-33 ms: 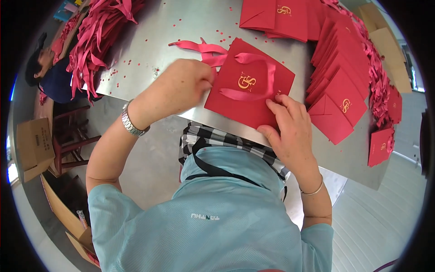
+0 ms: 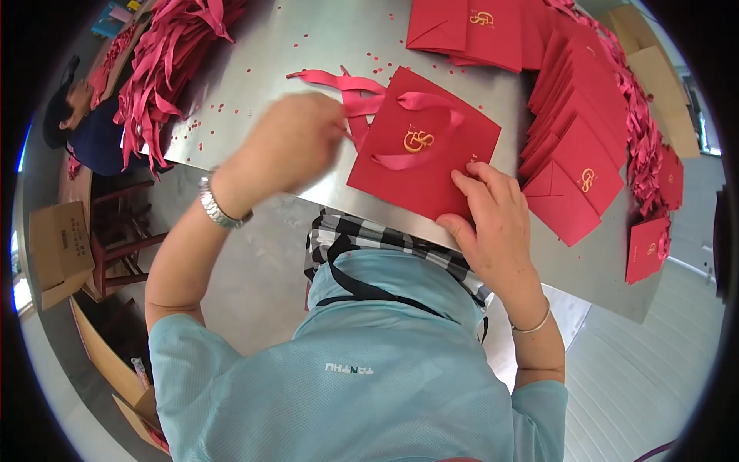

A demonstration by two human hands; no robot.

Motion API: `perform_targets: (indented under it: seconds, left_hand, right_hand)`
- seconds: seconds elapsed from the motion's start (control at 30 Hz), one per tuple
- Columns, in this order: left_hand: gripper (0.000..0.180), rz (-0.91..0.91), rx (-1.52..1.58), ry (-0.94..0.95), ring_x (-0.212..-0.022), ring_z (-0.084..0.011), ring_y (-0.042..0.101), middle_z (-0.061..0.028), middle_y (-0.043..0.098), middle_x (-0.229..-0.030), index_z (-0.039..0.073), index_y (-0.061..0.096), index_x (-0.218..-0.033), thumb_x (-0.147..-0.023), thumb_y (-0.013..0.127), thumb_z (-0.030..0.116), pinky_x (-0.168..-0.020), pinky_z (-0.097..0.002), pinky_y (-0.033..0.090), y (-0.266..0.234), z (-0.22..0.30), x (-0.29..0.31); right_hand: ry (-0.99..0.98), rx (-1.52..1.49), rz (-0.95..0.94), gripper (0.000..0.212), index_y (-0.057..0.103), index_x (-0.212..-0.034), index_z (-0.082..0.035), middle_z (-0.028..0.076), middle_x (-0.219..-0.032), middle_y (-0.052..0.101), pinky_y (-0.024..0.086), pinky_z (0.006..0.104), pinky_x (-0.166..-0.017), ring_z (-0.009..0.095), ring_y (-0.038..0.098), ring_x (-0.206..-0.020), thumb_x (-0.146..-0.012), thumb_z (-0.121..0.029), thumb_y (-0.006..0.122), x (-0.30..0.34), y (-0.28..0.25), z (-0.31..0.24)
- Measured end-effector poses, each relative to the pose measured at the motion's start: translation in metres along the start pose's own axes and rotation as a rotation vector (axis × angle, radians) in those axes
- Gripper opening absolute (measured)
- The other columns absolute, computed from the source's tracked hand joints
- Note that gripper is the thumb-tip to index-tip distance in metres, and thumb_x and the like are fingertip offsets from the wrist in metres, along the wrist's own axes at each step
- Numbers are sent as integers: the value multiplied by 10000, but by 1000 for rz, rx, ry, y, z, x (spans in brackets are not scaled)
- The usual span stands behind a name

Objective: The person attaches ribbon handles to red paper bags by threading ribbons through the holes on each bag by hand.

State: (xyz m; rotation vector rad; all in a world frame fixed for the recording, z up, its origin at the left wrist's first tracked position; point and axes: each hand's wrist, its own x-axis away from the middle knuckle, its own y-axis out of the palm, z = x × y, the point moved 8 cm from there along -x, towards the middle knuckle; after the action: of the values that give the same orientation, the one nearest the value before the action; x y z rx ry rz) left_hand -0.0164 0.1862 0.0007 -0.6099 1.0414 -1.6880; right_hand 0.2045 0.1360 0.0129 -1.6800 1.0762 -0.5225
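A flat red paper bag (image 2: 431, 165) with a gold emblem lies on the grey metal table (image 2: 254, 115), close to its near edge. A pink ribbon (image 2: 419, 104) loops across the bag, and its loose ends trail off to the left. My left hand (image 2: 289, 146), blurred by motion, is bunched at those ribbon ends by the bag's left edge. There is a metal watch on its wrist. My right hand (image 2: 496, 219) presses on the bag's near right corner, fingers on top and thumb at the edge.
Fanned rows of flat red bags (image 2: 577, 146) fill the right side, with more red bags (image 2: 469, 27) at the top. A heap of pink ribbons (image 2: 169, 61) lies top left. Another person (image 2: 85, 127) sits at the left, near a cardboard box (image 2: 58, 246) and a wooden stool (image 2: 115, 231).
My left hand has pulled a little left, off the bag's edge, and is now blurred. My right hand and the bag have hardly moved.
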Motion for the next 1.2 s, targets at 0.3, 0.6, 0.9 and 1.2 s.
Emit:
perform_targets:
  seconds: [0.3,0.6,0.9,1.2]
  left_hand:
    - [272,354,96,-27,-789,-306,619,-126,638,-967,57,674,-1105,-842,614,21,-707,-375,496,-57,-20,3]
    - [110,287,-153,146,-867,-289,605,-82,643,-946,71,707,-902,-806,658,49,-762,-364,507,-14,-10,-40]
    - [126,348,-193,75,-868,-258,625,-50,647,-897,87,709,-883,-814,605,67,-731,-371,527,-14,-20,-31]
    - [96,285,-75,6,-814,-296,601,-91,591,-845,77,661,-830,-807,686,167,-686,-391,494,-7,2,-16]
  right_hand:
    - [16,-41,-18,508,625,-1167,-36,95,-1224,545,402,398,-897,280,507,-1112,-734,-261,765,-4,1,4]
    - [29,-33,-17,515,628,-1162,-35,90,-1227,547,401,388,-881,268,515,-1093,-722,-260,772,-3,1,2]
    - [21,-7,-51,522,639,-1159,-44,67,-1212,560,427,375,-847,249,530,-1060,-709,-268,778,-8,1,1]
    - [39,5,-52,520,640,-1166,-44,81,-1221,564,428,382,-877,261,532,-1052,-718,-273,774,-5,3,3]
